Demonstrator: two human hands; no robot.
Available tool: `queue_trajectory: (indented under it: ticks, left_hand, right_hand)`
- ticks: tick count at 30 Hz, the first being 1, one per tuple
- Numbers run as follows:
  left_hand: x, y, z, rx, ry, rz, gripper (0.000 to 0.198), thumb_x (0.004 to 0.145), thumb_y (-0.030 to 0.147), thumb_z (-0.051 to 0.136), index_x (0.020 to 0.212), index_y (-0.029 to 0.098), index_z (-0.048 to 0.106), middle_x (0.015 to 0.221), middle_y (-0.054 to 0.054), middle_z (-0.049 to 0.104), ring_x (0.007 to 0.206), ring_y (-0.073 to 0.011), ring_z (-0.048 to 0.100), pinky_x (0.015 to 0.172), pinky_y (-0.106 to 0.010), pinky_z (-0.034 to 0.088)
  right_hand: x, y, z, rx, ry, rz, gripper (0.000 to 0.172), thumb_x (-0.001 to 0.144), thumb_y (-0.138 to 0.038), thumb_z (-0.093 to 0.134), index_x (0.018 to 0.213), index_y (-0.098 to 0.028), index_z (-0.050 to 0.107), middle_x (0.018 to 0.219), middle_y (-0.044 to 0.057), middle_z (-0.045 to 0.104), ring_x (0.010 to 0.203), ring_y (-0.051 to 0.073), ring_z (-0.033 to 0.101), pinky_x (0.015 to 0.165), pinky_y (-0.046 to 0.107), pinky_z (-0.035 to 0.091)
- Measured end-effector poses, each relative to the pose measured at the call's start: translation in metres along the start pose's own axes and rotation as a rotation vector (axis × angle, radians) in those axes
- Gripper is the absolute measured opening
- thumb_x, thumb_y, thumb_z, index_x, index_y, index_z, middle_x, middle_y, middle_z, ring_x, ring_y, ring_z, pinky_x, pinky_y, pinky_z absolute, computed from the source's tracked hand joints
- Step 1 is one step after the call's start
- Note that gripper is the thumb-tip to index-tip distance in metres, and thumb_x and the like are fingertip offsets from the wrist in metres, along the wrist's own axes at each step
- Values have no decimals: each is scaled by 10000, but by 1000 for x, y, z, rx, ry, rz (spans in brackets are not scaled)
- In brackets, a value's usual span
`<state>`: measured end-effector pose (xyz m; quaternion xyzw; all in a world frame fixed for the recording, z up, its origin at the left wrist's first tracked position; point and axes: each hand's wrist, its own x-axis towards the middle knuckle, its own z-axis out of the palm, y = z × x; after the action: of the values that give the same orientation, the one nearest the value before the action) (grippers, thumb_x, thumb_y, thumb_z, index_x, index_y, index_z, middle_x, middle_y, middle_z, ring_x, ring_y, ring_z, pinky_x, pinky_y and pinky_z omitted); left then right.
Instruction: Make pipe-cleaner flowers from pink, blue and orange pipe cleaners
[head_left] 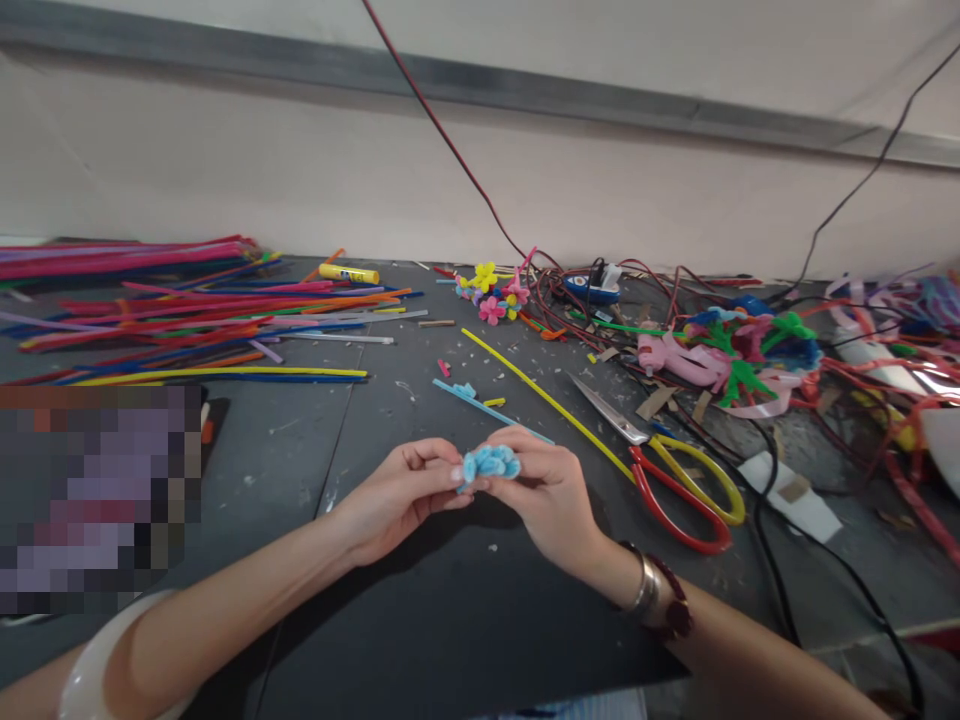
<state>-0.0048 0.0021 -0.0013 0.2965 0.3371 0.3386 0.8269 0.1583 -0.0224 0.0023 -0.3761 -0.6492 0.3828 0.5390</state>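
the left hand (397,500) and the right hand (547,490) are meeting above a black mat (450,630), both curling closed and pinching a small light-blue pipe-cleaner puff (489,464) between them. the puff is sitting near the middle of the dark grey workbench (315,450), and the hands are hiding part of it. a white bangle (105,660) is circling the left forearm, while a metal bangle and a dark beaded bracelet (660,600) are circling the right wrist.

just beyond the hands, a blue pipe cleaner (480,405) and a yellow pipe cleaner (547,395) are lying apart on the bench. to the right, scissors with red and yellow handles (679,490) are resting near the right hand. farther away, a cluster of pipe-cleaner flowers (487,295) is lying among tangled red wires (585,295), and a colourful heap of pink, green and blue pipe-cleaner work (742,355) is spreading across the far right. a long spread of loose pipe cleaners (202,320) is covering the far left, with a yellow glue stick (349,273) beyond it.

the blue puff is appearing partly formed, with no stem visible on it. judging by the flowers and the heap, some pieces are looking finished, while the many loose pipe cleaners are remaining unworked.
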Motion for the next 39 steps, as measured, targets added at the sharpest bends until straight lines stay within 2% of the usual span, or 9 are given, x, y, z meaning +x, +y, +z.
queue_trajectory:
  ticks: [7,12,16,19,23,25,28,33,39]
  left_hand:
    - [-1,-8,4,36,103,169,91,685,119,687,668,136,600,612,21,654,580,-64,605,598,-145,505]
    - [-2,-10,6,71,119,180,112,687,117,685,674,144,577,607,35,653,582,-58,605,603,-145,502]
    - [-3,-10,4,219,127,242,120,692,159,686,710,151,568,630,25,650,598,-71,602,609,-163,497]
    - [-3,-7,0,450,138,411,101,708,161,666,756,162,577,719,6,636,674,-95,608,656,-191,499]
    - [-9,6,-2,849,125,783,173,753,136,599,918,187,595,969,-53,559,877,-160,576,764,-280,497]
    - [-14,11,-1,1066,98,948,243,742,110,604,966,205,597,997,-54,535,901,-161,560,791,-286,486]
    - [-19,13,1,1281,39,1085,282,725,75,623,979,196,608,960,-46,553,856,-135,573,774,-241,481]
    - [-18,8,1,1317,68,1106,166,740,72,608,869,175,629,856,-33,591,781,-120,583,705,-210,484]
    - [-18,4,2,1259,73,1027,82,729,85,622,754,162,633,792,-26,598,745,-118,586,684,-212,481]
  right_hand:
    - [-4,4,8,-98,67,-69,154,742,-126,635,789,-251,711,840,11,686,801,150,586,742,297,467]
    - [-3,5,8,-134,69,-101,157,738,-118,638,780,-252,708,816,3,685,765,146,577,716,296,469]
    - [-2,1,5,-129,53,-99,140,736,-114,640,772,-232,705,776,5,684,748,143,579,704,285,471]
    - [0,-2,2,-139,28,-82,114,750,-132,627,766,-218,700,779,12,685,754,145,588,718,281,469]
    - [1,-3,-1,-213,21,-9,83,768,-150,601,749,-178,677,762,24,673,738,143,597,698,251,460]
    - [1,-1,-2,-279,-18,48,86,771,-156,590,730,-167,665,732,23,661,691,135,591,655,233,449]
    - [-2,3,-1,-368,-107,84,110,766,-160,584,672,-152,641,618,2,603,578,108,541,561,202,404]
    - [-4,5,-1,-406,-197,61,112,752,-115,579,652,-140,622,582,-8,552,561,91,512,534,179,360]
    - [-4,7,1,-413,-235,40,123,734,-63,577,647,-140,616,588,-6,555,590,93,522,559,172,367]
